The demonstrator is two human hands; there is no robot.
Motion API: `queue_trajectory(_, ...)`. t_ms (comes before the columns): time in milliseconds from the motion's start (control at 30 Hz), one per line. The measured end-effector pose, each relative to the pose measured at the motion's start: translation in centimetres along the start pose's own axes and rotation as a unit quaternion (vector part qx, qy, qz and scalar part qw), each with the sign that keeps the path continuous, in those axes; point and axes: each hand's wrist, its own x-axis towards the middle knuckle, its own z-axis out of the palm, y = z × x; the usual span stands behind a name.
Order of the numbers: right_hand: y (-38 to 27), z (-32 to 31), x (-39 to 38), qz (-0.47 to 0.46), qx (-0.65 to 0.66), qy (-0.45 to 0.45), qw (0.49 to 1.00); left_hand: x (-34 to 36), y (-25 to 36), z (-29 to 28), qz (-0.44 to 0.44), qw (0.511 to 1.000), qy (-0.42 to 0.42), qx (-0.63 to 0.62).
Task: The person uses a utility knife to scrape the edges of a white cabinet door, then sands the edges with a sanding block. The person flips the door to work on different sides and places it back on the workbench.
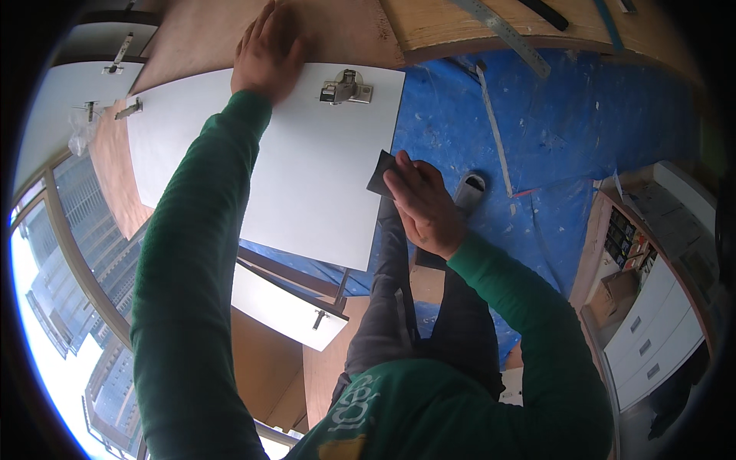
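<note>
Dark grey sheet (379, 176) is pinched by the right hand (424, 203). Palm-down, the left hand (268, 57) reaches over the flat white panel (322, 176), grip wide.

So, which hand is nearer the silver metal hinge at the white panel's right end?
Left. The left hand is just left of the hinge; the right hand, farther, lower right.

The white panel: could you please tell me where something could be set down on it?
The white panel is bare below the large hinge, between the left sleeve and the dark sheet in the right hand. At the top, hinge and left hand crowd it.
</note>
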Motion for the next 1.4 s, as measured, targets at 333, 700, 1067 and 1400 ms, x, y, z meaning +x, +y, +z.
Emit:
queue_trajectory(333, 3.5, -0.5, 2.5, -0.061, -0.139, 0.015, 0.988, -0.5, 0.6, -0.8, -0.023, 1.000, -0.005, -0.016)
queue_trajectory(700, 1.8, -3.3, 2.4, -0.065, -0.211, -0.108, 0.969, -0.8, 1.8, -1.1, -0.043, 0.998, 0.004, -0.048)
queue_trajectory(1067, 0.7, -3.3, 2.2, -0.064, -0.193, -0.137, 0.969, -0.4, 2.0, -1.2, -0.053, 0.998, -0.010, -0.042)
queue_trajectory(1400, 1.8, -3.1, 2.4, -0.070, -0.172, -0.130, 0.974, -0.5, 1.7, -0.9, -0.051, 0.998, -0.008, -0.027)
